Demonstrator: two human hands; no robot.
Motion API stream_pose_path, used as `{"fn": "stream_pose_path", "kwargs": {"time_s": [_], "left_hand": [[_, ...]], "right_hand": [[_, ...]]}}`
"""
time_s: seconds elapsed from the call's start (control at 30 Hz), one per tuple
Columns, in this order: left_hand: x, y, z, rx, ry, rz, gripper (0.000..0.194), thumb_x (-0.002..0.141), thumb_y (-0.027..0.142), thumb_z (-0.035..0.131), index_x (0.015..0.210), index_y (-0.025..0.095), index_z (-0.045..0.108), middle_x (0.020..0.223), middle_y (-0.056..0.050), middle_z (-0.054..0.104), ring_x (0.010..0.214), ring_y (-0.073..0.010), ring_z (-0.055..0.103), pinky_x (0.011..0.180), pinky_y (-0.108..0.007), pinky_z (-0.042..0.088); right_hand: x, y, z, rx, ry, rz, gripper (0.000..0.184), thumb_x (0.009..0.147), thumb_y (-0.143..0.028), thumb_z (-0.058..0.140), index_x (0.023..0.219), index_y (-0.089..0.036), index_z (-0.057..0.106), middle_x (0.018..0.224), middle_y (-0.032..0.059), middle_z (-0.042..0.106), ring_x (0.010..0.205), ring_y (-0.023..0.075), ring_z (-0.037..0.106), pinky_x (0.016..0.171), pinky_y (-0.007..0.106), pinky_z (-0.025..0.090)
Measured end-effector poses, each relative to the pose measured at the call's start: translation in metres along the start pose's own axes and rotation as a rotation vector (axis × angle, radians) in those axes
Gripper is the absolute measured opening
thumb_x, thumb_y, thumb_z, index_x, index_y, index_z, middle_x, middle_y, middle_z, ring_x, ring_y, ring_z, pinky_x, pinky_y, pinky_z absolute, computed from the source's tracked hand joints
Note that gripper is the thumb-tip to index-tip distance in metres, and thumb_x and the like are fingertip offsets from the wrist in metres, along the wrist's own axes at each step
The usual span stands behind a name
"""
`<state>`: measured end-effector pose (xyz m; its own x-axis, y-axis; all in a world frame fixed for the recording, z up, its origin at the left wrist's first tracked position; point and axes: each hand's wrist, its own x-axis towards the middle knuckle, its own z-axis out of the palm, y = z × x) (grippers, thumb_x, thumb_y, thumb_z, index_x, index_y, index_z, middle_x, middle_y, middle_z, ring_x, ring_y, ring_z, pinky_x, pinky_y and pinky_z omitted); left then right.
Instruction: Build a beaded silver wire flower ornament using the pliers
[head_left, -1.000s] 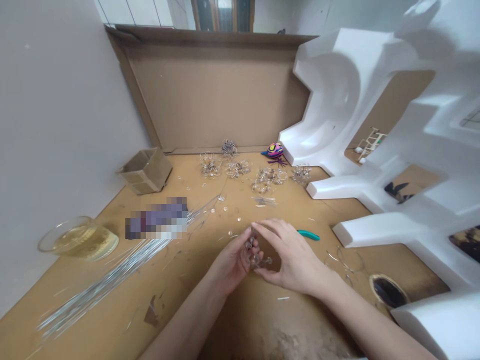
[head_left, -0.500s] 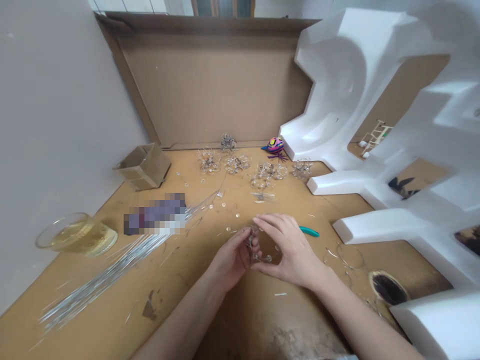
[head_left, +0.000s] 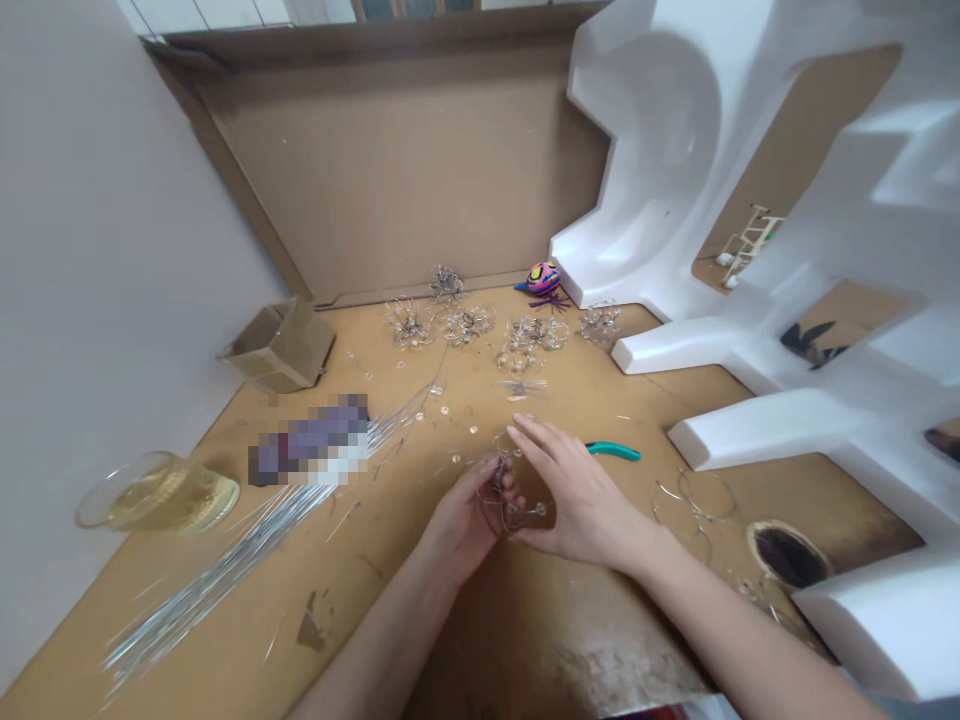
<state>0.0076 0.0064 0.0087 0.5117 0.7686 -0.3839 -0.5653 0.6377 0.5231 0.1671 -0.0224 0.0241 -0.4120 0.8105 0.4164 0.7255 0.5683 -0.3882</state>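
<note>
My left hand [head_left: 469, 510] is closed round a small piece of looped wire with clear beads [head_left: 510, 513], low in the middle of the view. The fingers hide part of the wire. Just to the right, my right hand [head_left: 574, 490] is spread, with thumb and fingers apart around the piece's right side. Whether a fingertip touches the wire I cannot tell. Behind the right hand lie pliers with a teal handle [head_left: 615, 451], partly covered by it.
Several beaded wire clusters [head_left: 465, 322] stand at the back beside a colourful patterned ornament [head_left: 543, 278]. Left are a bundle of straight wires [head_left: 225, 575], a glass of yellowish liquid [head_left: 161, 495] and a small cardboard box [head_left: 289, 350]. White foam packaging [head_left: 735, 415] borders the right.
The view has shifted slightly. My right hand's fingers have risen a little away from the wire piece, which shows more between the hands. The left hand keeps its hold.
</note>
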Motion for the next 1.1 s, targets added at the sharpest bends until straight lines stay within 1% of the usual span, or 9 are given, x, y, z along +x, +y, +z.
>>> {"fn": "stream_pose_path", "kwargs": {"time_s": [0.2,0.47,0.53,0.6,0.67,0.73,0.83,0.97,1.1], "left_hand": [[0.000,-0.003,-0.003,0.140,-0.067,0.069,0.009,0.077,0.022,0.060,0.079,0.013,0.059,0.063,0.001,0.054,0.056,-0.0093,0.053,0.055,-0.021,0.045],[-0.006,-0.008,0.006,0.338,-0.084,0.147,0.017,0.083,0.031,0.052,0.080,0.015,0.056,0.066,0.001,0.053,0.054,-0.0075,0.049,0.053,-0.019,0.040],[-0.008,-0.010,0.006,0.478,-0.042,0.216,0.020,0.084,0.035,0.050,0.090,0.016,0.056,0.073,0.000,0.056,0.061,-0.0090,0.052,0.058,-0.020,0.042],[-0.011,-0.010,0.004,0.675,0.013,0.351,0.031,0.084,0.037,0.049,0.110,0.019,0.050,0.097,-0.004,0.059,0.080,-0.0134,0.057,0.070,-0.025,0.046],[-0.016,-0.007,0.002,0.866,0.004,0.514,0.048,0.085,0.036,0.048,0.130,0.025,0.034,0.129,-0.008,0.045,0.105,-0.0189,0.052,0.085,-0.032,0.044],[-0.021,-0.002,0.000,1.009,-0.097,0.617,0.057,0.087,0.033,0.045,0.138,0.028,0.020,0.144,-0.007,0.026,0.124,-0.0224,0.038,0.098,-0.036,0.038],[-0.023,0.003,-0.002,1.241,-0.216,0.608,0.073,0.083,0.032,0.052,0.142,0.027,0.009,0.148,-0.008,0.019,0.133,-0.0250,0.025,0.106,-0.041,0.028],[-0.015,-0.003,-0.009,1.633,-0.114,0.576,0.092,0.070,0.040,0.065,0.142,0.025,0.009,0.150,-0.009,0.011,0.136,-0.0294,0.014,0.108,-0.049,0.020],[-0.005,-0.012,-0.015,1.820,-0.084,0.576,0.092,0.064,0.045,0.068,0.139,0.023,0.019,0.148,-0.012,0.019,0.135,-0.0319,0.016,0.108,-0.053,0.016]], "right_hand": [[0.001,0.000,-0.003,0.072,0.085,-0.019,0.077,0.069,-0.032,0.063,0.136,-0.022,0.026,0.124,0.0109,0.049,0.115,0.0255,0.042,0.095,0.045,0.035],[0.003,-0.007,0.000,0.051,0.190,0.028,0.038,0.074,-0.032,0.059,0.109,-0.020,0.054,0.099,0.0086,0.058,0.091,0.0226,0.051,0.077,0.040,0.042],[0.003,-0.006,0.000,0.115,0.248,0.012,0.032,0.074,-0.028,0.059,0.106,-0.021,0.056,0.094,0.0070,0.058,0.087,0.0203,0.051,0.075,0.037,0.043],[0.003,-0.004,0.000,0.167,0.290,-0.011,0.031,0.074,-0.025,0.060,0.105,-0.021,0.056,0.091,0.0060,0.058,0.084,0.0187,0.051,0.072,0.034,0.044],[0.003,-0.001,0.000,0.184,0.296,-0.023,0.031,0.074,-0.024,0.061,0.105,-0.022,0.057,0.089,0.0058,0.057,0.083,0.0184,0.050,0.071,0.034,0.045],[0.003,0.002,0.000,0.180,0.284,-0.024,0.031,0.074,-0.024,0.061,0.105,-0.022,0.058,0.089,0.0060,0.057,0.083,0.0188,0.050,0.071,0.034,0.045],[0.002,0.006,0.002,0.186,0.275,-0.020,0.028,0.075,-0.020,0.060,0.102,-0.023,0.058,0.088,0.0056,0.057,0.083,0.0185,0.050,0.071,0.034,0.046],[0.000,0.010,0.007,0.175,0.177,-0.006,0.028,0.074,-0.013,0.056,0.101,-0.022,0.059,0.087,0.0052,0.058,0.081,0.0175,0.052,0.069,0.031,0.046],[0.000,0.010,0.008,0.214,0.119,0.008,0.024,0.074,-0.015,0.056,0.097,-0.020,0.060,0.084,0.0050,0.058,0.077,0.0161,0.053,0.068,0.030,0.046]]}}
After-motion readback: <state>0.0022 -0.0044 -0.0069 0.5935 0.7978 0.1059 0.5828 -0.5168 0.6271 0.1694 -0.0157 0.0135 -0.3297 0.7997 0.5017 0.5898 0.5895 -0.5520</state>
